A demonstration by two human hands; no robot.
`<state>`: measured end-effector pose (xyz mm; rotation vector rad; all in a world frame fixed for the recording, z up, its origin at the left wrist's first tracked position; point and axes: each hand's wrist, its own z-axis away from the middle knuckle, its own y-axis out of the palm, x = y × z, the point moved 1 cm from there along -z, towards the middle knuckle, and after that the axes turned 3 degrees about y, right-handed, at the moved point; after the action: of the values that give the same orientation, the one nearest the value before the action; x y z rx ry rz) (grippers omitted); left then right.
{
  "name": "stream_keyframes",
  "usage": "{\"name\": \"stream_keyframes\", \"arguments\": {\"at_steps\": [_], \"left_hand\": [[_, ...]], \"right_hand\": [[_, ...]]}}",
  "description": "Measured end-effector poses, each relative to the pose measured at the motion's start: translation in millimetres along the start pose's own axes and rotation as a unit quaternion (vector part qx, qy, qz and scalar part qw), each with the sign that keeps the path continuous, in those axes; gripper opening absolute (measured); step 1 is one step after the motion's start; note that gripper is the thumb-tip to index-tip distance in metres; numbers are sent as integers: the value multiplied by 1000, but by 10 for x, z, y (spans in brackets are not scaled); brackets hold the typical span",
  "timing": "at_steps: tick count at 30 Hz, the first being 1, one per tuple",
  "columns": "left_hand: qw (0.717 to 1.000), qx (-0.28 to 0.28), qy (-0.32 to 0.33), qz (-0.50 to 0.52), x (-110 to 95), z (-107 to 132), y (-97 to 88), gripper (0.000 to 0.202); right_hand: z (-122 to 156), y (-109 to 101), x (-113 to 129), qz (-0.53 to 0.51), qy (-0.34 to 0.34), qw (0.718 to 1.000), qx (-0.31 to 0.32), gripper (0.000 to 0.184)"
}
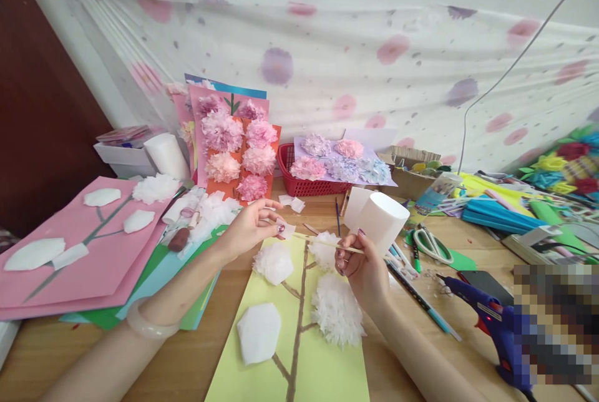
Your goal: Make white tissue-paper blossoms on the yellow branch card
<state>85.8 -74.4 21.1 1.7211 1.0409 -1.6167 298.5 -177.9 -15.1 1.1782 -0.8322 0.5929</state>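
Note:
My left hand (pixel 250 224) pinches a small white piece of paper (pixel 286 231) above the far edge of a yellow sheet (pixel 339 374). Between the fingers of my right hand (pixel 365 264) is a thin pale stick (pixel 327 242), its tip pointing left toward the paper piece. A brown branch (pixel 298 321) is drawn up the yellow sheet. Fluffy white tissue flowers (pixel 337 309) lie along it, partly behind my right hand. At the lower left of the branch rests a flat, many-sided white tissue pad (pixel 259 333).
A blue glue gun (pixel 482 308) lies at right, near scissors (pixel 433 246) and a blue-tipped brush (pixel 421 302). Behind my right hand stands a white paper roll (pixel 386 218). Pink sheets (pixel 116 271) with white pads lie left. A red basket (pixel 313 187) and flower cards (pixel 224 168) stand behind.

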Motion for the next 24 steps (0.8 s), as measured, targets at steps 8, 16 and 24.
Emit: {"name": "stream_keyframes", "arguments": {"at_steps": [8,16,24], "left_hand": [[997,35,15,-67,96,10,51,33],[997,36,21,-68,54,7,33,34],[997,30,23,-71,62,28,74,31]], "right_hand": [[33,39,-8,4,-13,1000,26,35],[27,4,81,-36,-76,996,-20,33],[-13,-9,37,4,-58,998,-21,34]]}}
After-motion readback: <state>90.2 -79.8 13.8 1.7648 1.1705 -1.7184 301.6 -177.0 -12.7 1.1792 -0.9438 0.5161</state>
